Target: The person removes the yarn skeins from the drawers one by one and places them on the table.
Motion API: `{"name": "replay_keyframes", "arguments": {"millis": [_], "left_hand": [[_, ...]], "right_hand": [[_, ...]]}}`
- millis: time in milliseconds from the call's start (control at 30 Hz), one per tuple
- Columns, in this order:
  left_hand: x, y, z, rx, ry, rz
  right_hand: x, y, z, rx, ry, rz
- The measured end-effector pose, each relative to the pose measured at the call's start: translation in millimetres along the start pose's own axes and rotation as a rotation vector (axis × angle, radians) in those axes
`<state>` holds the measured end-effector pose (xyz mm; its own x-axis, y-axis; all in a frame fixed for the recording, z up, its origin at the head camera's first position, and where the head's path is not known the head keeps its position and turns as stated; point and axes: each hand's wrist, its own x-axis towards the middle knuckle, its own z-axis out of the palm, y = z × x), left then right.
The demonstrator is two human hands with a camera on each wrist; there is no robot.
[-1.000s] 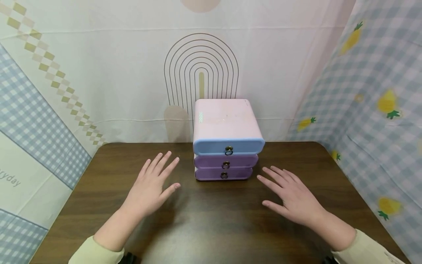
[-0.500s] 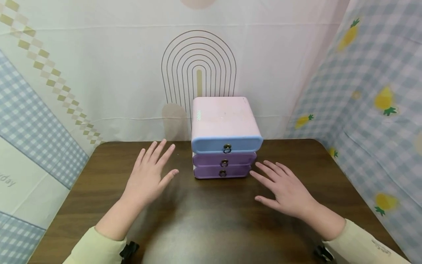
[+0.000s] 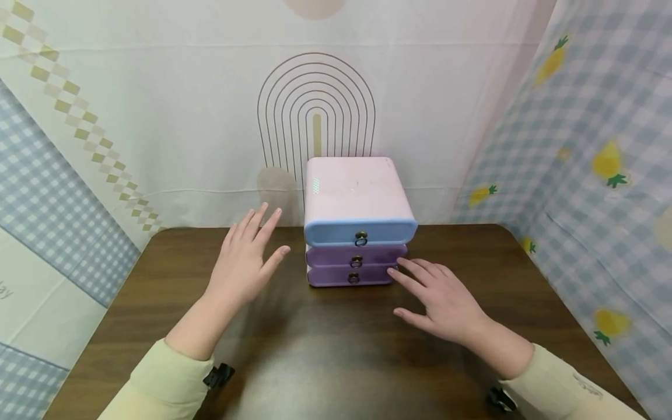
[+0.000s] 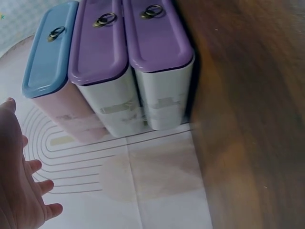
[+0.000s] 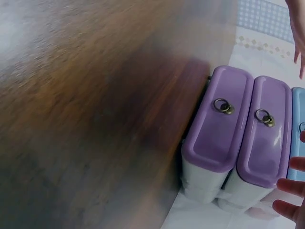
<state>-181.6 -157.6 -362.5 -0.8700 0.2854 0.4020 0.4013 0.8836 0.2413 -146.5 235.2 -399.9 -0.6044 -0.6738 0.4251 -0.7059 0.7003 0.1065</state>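
both wide, cut off in wrist views: left grip (image 3: 242, 261); right grip (image 3: 443, 301), contact with drawers (image 3: 333, 256) unclear.

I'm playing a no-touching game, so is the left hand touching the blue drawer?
Apart. The head view shows it: a strip of brown table is visible between the left hand and the blue drawer.

The drawer box (image 3: 359, 189) is made, as it looks, of smooth plastic with a soft gloss, and its ring pulls (image 3: 361, 235) of brass-like metal. On the counter (image 3: 336, 350), wood grain is seen under a shiny finish. Behind, matt, lightly creased cloth (image 3: 446, 105) is hung.
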Motion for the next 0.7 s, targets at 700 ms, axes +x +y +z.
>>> {"name": "replay_keyframes", "arguments": {"millis": [700], "left_hand": [[40.2,9.0,3.6,-0.145,-0.005,0.032]], "right_hand": [[28,-25,-4,0.233,0.002,0.289]]}}
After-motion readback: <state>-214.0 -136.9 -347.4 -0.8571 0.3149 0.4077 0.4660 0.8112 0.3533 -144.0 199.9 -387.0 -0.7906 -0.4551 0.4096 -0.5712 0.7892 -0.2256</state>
